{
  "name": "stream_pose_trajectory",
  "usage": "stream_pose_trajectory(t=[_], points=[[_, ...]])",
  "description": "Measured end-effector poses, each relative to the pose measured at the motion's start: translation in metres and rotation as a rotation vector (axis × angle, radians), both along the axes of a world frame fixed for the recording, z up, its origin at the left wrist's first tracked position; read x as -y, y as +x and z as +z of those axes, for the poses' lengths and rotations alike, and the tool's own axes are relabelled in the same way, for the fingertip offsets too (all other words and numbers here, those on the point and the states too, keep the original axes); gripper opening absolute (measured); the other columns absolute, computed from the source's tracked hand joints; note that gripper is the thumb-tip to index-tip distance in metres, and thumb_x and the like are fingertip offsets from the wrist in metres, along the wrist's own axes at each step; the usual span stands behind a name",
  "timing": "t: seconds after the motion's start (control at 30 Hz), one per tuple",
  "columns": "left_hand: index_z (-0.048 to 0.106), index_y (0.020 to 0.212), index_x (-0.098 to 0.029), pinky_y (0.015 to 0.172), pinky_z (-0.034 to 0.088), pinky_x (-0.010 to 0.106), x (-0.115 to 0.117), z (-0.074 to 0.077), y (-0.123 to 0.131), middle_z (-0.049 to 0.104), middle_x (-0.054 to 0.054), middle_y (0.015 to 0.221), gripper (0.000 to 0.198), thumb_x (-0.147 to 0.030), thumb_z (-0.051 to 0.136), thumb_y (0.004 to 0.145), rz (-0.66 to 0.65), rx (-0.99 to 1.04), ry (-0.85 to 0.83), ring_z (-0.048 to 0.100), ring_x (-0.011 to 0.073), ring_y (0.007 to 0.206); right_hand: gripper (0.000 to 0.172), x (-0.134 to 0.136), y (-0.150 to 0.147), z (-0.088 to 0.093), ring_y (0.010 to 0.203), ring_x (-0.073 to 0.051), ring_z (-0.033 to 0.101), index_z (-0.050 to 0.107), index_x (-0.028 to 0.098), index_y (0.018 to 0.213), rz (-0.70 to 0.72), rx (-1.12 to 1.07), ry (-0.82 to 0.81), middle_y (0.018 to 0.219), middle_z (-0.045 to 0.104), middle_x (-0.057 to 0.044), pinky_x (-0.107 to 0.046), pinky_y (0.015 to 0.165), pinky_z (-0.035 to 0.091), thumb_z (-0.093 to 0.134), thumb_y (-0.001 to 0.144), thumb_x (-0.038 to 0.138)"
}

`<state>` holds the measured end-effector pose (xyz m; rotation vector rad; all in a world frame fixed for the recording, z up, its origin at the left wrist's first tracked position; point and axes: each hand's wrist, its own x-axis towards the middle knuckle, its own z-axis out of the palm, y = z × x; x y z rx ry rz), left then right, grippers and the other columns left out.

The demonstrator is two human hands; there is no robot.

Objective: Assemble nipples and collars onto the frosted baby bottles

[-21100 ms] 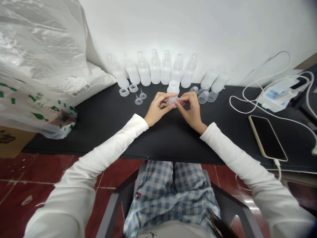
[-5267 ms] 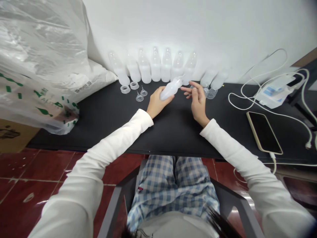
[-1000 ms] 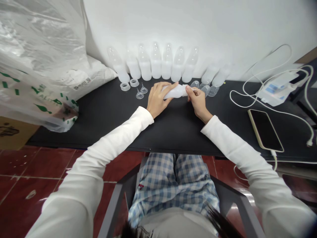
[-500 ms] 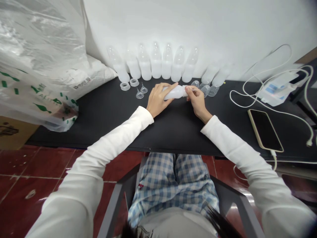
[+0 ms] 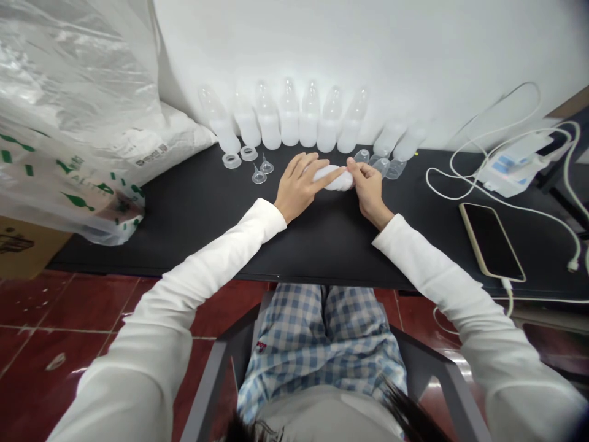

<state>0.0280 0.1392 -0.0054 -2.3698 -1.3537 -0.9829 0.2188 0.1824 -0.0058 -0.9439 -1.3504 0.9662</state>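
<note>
Both hands are meeting over the middle of the black table, and between them is a milky, see-through plastic bottle. It is lying on its side, long axis running left to right, low over the tabletop; I cannot tell whether it is touching the surface. Its body is looking cloudy white and smooth, with no print showing, and the far end is hidden under fingers.

The left hand is wrapping the bottle's body, its fingers stretched long across the top and closing it in. The right hand is closed in a tight pinch on the bottle's right end, with the thumb and fingertips bunched together.

Just behind the hands, a row of matching bottles is standing against the white wall. To the left of the hands, two clear rings and two small funnel-shaped pieces are lying loose. Clear caps are sitting just beyond the right hand. Well off to the right, a phone is lying face up among white cables. A big plastic bag is filling the left side.
</note>
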Motion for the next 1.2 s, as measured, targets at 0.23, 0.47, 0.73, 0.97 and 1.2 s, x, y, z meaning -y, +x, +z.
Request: stream_pose_trajectory(t=[0.23,0.47,0.73,0.97,1.2], points=[[0.053,0.149,-0.031,0.117,0.038,0.056,0.002,0.01,-0.013,0.06,0.013,0.141,0.054,-0.018,0.046,0.097,0.077,0.059,-0.086,0.049,0.0341,0.137,0.068,-0.001,0.0,-0.002,0.061,-0.009,0.05,0.067,0.024,0.096,0.102,0.096,0.003,0.078,0.06,0.002,-0.024,0.054,0.042,0.07,0.067,0.086],[0.054,0.147,-0.031,0.115,0.039,0.053,0.001,0.008,-0.011,0.059,0.013,0.14,0.056,-0.014,0.048,0.094,0.094,0.07,-0.109,0.051,0.0339,0.134,0.068,-0.006,0.012,-0.003,0.11,-0.025,0.062,0.071,0.024,0.108,-0.12,0.503,0.251,0.111,0.066,-0.01,-0.043,0.101,0.051,0.035,0.095,0.08],[0.055,0.145,-0.029,0.11,0.043,0.054,-0.002,0.004,-0.011,0.06,0.014,0.135,0.057,-0.013,0.049,0.09,0.186,0.136,-0.112,0.052,0.0346,0.128,0.051,-0.019,0.035,-0.004,0.148,-0.039,0.034,0.049,0.016,0.147,-0.318,1.117,0.341,0.155,0.047,-0.018,-0.069,0.121,0.018,0.039,0.104,0.042],[0.055,0.143,-0.029,0.107,0.045,0.055,-0.005,-0.001,-0.013,0.061,0.014,0.131,0.056,-0.013,0.051,0.089,0.221,0.177,-0.109,0.053,0.0357,0.123,0.046,-0.021,0.037,0.002,0.131,-0.043,0.047,0.055,0.012,0.139,-0.291,1.142,0.307,0.134,0.055,-0.022,-0.07,0.109,0.035,0.05,0.099,0.035],[0.055,0.143,-0.028,0.106,0.045,0.057,-0.008,-0.006,-0.013,0.06,0.015,0.129,0.054,-0.017,0.053,0.09,0.242,0.213,-0.1,0.051,0.0377,0.124,0.043,-0.032,0.046,-0.004,0.122,-0.031,0.054,0.06,0.02,0.132,-0.262,0.849,0.389,0.127,0.055,-0.017,-0.054,0.11,0.045,0.05,0.102,0.049]])
